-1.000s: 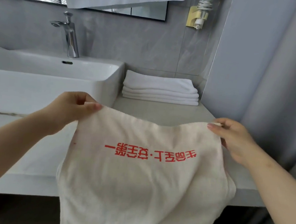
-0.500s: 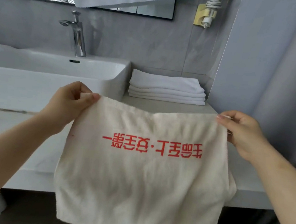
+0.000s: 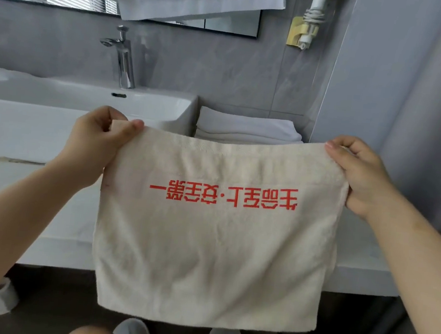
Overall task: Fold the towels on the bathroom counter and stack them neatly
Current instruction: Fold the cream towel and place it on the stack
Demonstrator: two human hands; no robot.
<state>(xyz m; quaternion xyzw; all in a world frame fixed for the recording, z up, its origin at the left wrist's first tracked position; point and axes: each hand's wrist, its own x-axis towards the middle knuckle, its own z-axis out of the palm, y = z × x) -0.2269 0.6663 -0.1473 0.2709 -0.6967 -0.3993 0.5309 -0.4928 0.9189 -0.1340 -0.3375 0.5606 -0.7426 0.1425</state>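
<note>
A cream towel [image 3: 214,247] with a line of red characters hangs in front of me, folded double and clear of the counter. My left hand [image 3: 95,141] pinches its top left corner. My right hand [image 3: 358,174] pinches the top right corner. The towel's top edge is stretched between both hands. Behind it, a stack of folded white towels [image 3: 247,127] lies on the counter [image 3: 361,264] against the back wall, its lower part hidden by the held towel.
A white basin [image 3: 57,113] with a chrome tap [image 3: 123,58] fills the counter's left side. A grey wall panel rises at the right. A hair dryer [image 3: 310,19] hangs on the wall above. White cloths hang over the mirror. Slippers show on the dark floor below.
Both hands have lifted the towel higher, so it now hangs free and flat, covering the lower part of the white stack. The lower hem has come up off the counter edge.
</note>
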